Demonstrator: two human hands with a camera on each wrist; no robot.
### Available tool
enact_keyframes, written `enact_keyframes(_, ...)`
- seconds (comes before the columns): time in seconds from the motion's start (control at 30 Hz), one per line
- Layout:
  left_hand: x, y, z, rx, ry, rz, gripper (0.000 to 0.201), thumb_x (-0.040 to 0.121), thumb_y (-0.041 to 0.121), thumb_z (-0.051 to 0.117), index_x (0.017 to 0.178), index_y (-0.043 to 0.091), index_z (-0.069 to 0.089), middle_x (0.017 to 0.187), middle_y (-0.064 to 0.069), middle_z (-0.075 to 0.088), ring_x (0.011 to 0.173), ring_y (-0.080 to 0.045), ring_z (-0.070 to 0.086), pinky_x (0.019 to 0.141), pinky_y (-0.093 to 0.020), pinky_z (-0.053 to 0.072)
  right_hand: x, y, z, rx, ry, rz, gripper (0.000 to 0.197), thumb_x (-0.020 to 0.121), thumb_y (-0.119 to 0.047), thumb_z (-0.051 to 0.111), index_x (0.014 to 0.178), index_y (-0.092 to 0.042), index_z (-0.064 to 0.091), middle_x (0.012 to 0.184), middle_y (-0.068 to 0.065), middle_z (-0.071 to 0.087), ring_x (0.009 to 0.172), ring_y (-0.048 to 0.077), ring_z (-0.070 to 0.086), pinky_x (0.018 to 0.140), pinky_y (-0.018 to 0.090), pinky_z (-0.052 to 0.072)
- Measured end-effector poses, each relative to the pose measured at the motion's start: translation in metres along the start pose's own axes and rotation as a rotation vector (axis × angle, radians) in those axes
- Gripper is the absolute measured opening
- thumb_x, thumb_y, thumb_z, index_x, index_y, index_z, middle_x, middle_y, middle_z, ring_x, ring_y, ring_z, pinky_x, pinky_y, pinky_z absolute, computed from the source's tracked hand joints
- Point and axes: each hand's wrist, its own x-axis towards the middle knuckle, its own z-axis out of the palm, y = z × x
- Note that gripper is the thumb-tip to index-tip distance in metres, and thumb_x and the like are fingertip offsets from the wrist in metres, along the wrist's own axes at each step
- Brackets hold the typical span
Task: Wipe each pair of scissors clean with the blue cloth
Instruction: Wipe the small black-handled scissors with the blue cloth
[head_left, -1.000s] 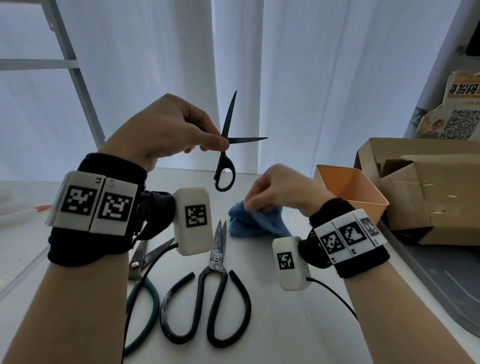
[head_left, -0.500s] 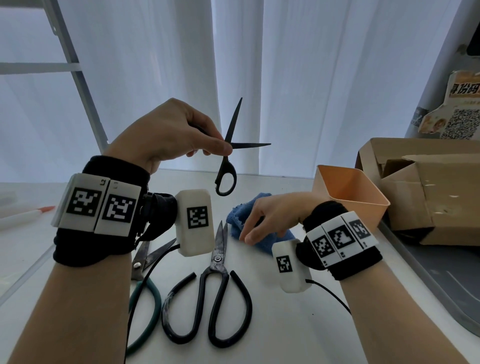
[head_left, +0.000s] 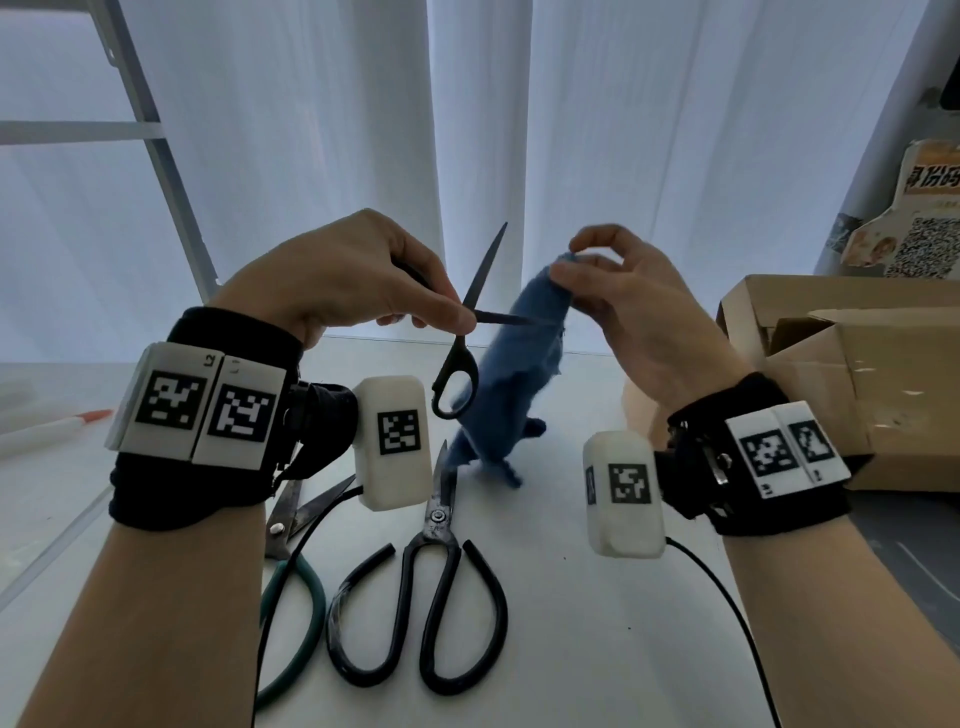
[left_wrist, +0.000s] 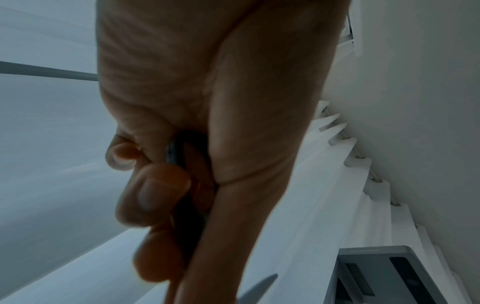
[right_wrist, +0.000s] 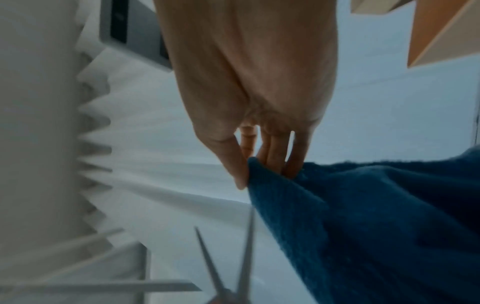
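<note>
Left hand (head_left: 358, 280) grips open black scissors (head_left: 470, 322); right hand (head_left: 628, 306) fingers pinch blue cloth (head_left: 511, 374) by its corner. Exposed blades could snag cloth or nick fingers.

Indoor data-recording workspace: a white surface (head_left: 597, 649) before sheer white curtains (head_left: 675, 156), with cardboard boxes (head_left: 857, 364), a QR-code placard (head_left: 930, 244), and marker-tagged wristbands (head_left: 208, 405) with cabled wrist cameras (head_left: 621, 493).
</note>
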Motion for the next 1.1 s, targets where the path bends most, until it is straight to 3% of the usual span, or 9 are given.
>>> enact_keyframes(0.17,0.000,0.002,0.000,0.007,-0.042,0.004,0.017,0.069,0.030,0.087,0.064,0.017,0.076,0.057,0.006,0.058,0.051,-0.001,0.043,0.055,-0.018,0.037,-0.012,-0.019,0.010,0.177,-0.245,-0.022,0.016,0.094,0.001,0.057,0.100,-0.013,0.052,0.092,0.006,0.063,0.093,0.021,0.059,0.089,0.034,0.049)
enact_keyframes(0.3,-0.001,0.002,0.000,0.003,-0.036,0.019,0.017,0.068,0.030,0.087,0.064,0.018,0.076,0.057,0.005,0.059,0.052,-0.003,0.043,0.055,-0.018,0.037,-0.015,-0.019,0.015,0.104,-0.330,0.033,0.011,0.099,-0.003,0.050,0.103,-0.011,0.055,0.088,0.004,0.061,0.094,0.024,0.056,0.088,0.037,0.050)
enact_keyframes(0.4,-0.001,0.001,-0.001,-0.002,-0.035,0.030,0.017,0.066,0.029,0.088,0.064,0.017,0.076,0.058,0.003,0.060,0.051,-0.003,0.043,0.054,-0.019,0.037,-0.016,-0.020,0.016,-0.009,-0.390,0.024,0.018,0.099,0.001,0.052,0.113,-0.010,0.053,0.095,0.009,0.064,0.097,0.026,0.061,0.095,0.042,0.052)
enact_keyframes(0.47,-0.001,0.002,-0.001,-0.007,-0.035,0.038,0.019,0.063,0.029,0.088,0.065,0.016,0.075,0.058,0.002,0.061,0.051,-0.003,0.044,0.054,-0.019,0.037,-0.017,-0.022,0.017,-0.064,-0.424,0.021,0.027,0.095,0.009,0.054,0.115,-0.009,0.052,0.095,0.008,0.063,0.092,0.023,0.061,0.089,0.039,0.052)
enact_keyframes(0.6,-0.001,0.004,0.002,-0.006,-0.038,0.058,0.020,0.062,0.027,0.090,0.066,0.014,0.076,0.058,0.000,0.063,0.050,-0.004,0.044,0.052,-0.019,0.036,-0.018,-0.023,0.023,-0.183,-0.405,0.011,0.035,0.088,0.020,0.055,0.109,-0.009,0.054,0.088,0.004,0.057,0.079,0.016,0.057,0.072,0.024,0.050)
enact_keyframes(0.73,0.000,0.003,0.005,-0.006,-0.004,0.077,0.017,0.064,0.020,0.090,0.067,0.013,0.075,0.056,0.000,0.063,0.048,-0.003,0.043,0.051,-0.017,0.035,-0.018,-0.023,0.028,-0.350,-0.323,-0.011,0.029,0.083,0.016,0.062,0.099,-0.008,0.058,0.086,0.004,0.056,0.078,0.017,0.054,0.070,0.024,0.048)
enact_keyframes(0.87,0.002,0.002,0.005,-0.017,0.013,0.077,0.013,0.069,0.013,0.087,0.070,0.013,0.074,0.051,0.007,0.059,0.047,-0.001,0.042,0.051,-0.016,0.036,-0.017,-0.021,0.029,-0.520,-0.279,-0.006,0.012,0.085,-0.009,0.076,0.093,-0.005,0.067,0.084,0.009,0.067,0.079,0.019,0.061,0.081,0.039,0.054)
enact_keyframes(0.97,0.003,0.001,0.004,-0.013,-0.001,0.062,0.009,0.074,0.013,0.083,0.076,0.013,0.075,0.058,0.005,0.064,0.049,-0.002,0.043,0.052,-0.014,0.038,-0.015,-0.017,0.027,-0.615,-0.256,0.019,0.018,0.087,-0.024,0.076,0.093,-0.007,0.074,0.091,0.015,0.075,0.085,0.025,0.068,0.094,0.049,0.053)
enact_keyframes(1.1,0.004,0.000,0.006,-0.013,0.013,0.061,0.007,0.082,0.021,0.076,0.080,0.015,0.076,0.065,0.001,0.069,0.053,-0.003,0.044,0.055,-0.016,0.039,-0.016,-0.017,0.028,-0.637,-0.285,0.032,0.014,0.090,-0.020,0.072,0.095,-0.007,0.077,0.093,0.013,0.077,0.097,0.028,0.071,0.097,0.042,0.054)
